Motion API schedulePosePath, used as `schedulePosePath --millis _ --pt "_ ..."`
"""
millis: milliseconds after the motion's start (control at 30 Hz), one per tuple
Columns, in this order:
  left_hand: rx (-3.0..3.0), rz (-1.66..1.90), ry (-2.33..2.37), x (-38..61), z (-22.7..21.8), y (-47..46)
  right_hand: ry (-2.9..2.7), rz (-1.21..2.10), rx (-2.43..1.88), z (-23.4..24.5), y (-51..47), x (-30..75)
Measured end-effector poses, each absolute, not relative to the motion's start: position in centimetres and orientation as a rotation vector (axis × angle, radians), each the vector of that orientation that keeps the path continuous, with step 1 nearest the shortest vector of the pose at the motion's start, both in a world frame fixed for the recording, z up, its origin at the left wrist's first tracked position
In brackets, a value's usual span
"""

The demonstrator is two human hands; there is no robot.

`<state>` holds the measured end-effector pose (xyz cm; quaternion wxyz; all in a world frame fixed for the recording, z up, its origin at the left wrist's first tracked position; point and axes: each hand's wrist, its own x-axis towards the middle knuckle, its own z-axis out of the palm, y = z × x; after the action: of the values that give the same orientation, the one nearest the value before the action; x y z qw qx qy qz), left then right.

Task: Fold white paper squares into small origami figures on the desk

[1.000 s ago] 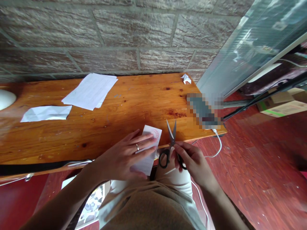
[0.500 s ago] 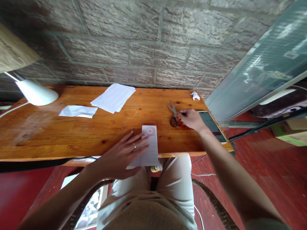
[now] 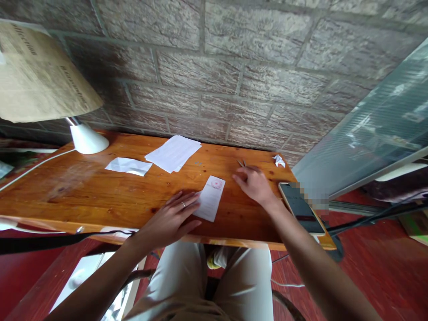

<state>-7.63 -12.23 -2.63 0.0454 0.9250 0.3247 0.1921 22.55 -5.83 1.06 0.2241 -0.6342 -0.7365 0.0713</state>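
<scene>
A narrow folded paper slip (image 3: 211,200) with a red round stamp lies slightly slanted near the table's front edge. My left hand (image 3: 175,216), wearing a ring, rests flat with its fingers stretched out, the fingertips on the slip's left edge. To the right of the slip is my right hand (image 3: 254,183), thumb and forefinger apart and loosely curved, with nothing visible between them. Behind it show only the blade tips of the scissors (image 3: 241,163); the handles are hidden by the hand.
A phone (image 3: 301,208) lies near the right edge of the wooden table (image 3: 100,196). At the back right corner is a small folded paper piece (image 3: 278,161). Further left are stacked paper sheets (image 3: 173,153), a creased paper strip (image 3: 129,166) and a lamp (image 3: 88,139). A brick wall stands behind.
The slip has shifted further onto the table and turned slantwise. My right hand has moved left, in front of the scissors, toward the slip. The view has tilted upward.
</scene>
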Motion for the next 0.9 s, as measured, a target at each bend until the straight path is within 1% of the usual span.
schedulePosePath --millis 100,200,300,433,533,600,667,800,900 --pt "2.819 0.648 0.965 -7.7 -3.1 -12.2 -2.163 0.47 -1.653 0.7 -5.6 20.0" --pt "2.824 0.65 0.976 -7.8 -3.4 -12.3 -2.139 0.718 -1.678 0.5 -4.3 19.2" --pt "2.804 0.636 1.025 -8.1 -3.4 -12.4 -2.103 0.977 -1.612 0.9 -2.9 19.6" --pt "2.742 0.625 1.099 -8.7 -3.2 -12.1 -1.952 1.252 -1.47 1.4 -2.4 20.4" --pt "2.678 0.583 1.147 -9.0 -3.4 -12.0 -1.767 1.369 -1.463 0.9 -2.7 20.7" --pt "2.656 0.595 1.164 -9.1 -3.5 -12.0 -1.654 1.394 -1.478 0.5 -2.9 20.8" --pt "2.671 0.622 1.143 -9.2 -3.6 -12.0 -1.529 1.34 -1.493 0.5 -3.1 21.2" --pt "2.75 0.636 1.04 -9.2 -3.5 -12.0 -1.288 1.083 -1.473 1.9 -2.7 23.7" --pt "2.783 0.663 0.993 -9.2 -3.3 -12.2 -1.239 0.85 -1.539 3.4 -1.5 27.5"
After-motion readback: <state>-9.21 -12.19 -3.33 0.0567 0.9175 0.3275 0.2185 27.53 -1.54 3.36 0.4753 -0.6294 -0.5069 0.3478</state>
